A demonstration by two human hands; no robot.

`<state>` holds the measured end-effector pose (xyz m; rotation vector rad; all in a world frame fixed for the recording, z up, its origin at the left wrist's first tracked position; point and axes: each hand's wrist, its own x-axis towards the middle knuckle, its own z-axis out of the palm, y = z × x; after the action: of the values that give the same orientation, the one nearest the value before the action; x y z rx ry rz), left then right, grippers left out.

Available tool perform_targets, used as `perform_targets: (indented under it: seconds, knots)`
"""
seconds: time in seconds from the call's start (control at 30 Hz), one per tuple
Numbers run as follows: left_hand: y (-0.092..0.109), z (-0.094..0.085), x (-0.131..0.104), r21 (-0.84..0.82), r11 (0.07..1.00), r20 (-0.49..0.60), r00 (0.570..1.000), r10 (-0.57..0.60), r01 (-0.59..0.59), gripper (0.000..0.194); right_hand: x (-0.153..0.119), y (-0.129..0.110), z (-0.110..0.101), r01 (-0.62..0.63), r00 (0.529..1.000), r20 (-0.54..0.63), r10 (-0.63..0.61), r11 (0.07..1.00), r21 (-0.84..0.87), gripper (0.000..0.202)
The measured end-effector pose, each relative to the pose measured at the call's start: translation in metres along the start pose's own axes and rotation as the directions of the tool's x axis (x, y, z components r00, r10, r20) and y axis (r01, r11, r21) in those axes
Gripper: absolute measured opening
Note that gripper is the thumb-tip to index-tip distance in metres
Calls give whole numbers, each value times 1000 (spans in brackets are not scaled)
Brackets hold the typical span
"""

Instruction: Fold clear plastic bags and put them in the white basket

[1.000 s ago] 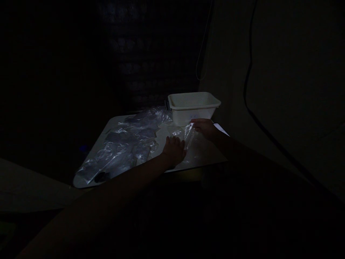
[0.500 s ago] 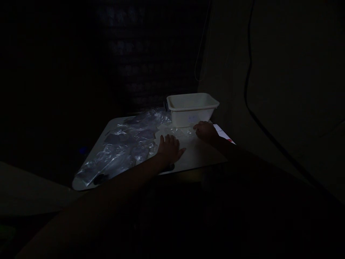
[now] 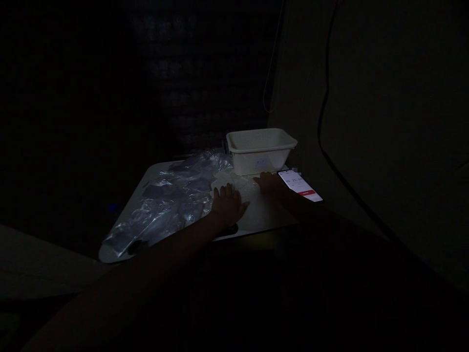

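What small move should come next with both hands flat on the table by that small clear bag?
Probably pinch an edge of the small clear bag with the right hand while the left hand presses down. Both hands lie flat on the table, holding nothing; the bag lies between them, in front of the tub.

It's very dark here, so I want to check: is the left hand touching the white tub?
Apart. The head view shows the left hand flat on the table, with a bare strip of tabletop between it and the white tub.
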<state>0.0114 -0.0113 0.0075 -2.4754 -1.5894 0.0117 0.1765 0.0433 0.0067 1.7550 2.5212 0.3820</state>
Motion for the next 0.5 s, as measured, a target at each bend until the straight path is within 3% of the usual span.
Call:
perform_targets:
  seconds: [0.27,0.5]
  knots:
    - [-14,5,1,-42,999,7,1000,-1,1,49,-5,0,4,189,980,57,-189,982,3,40]
    - [-26,5,5,-132,991,57,998,21,-13,40,-2,-6,3,143,990,-18,-142,982,127,43]
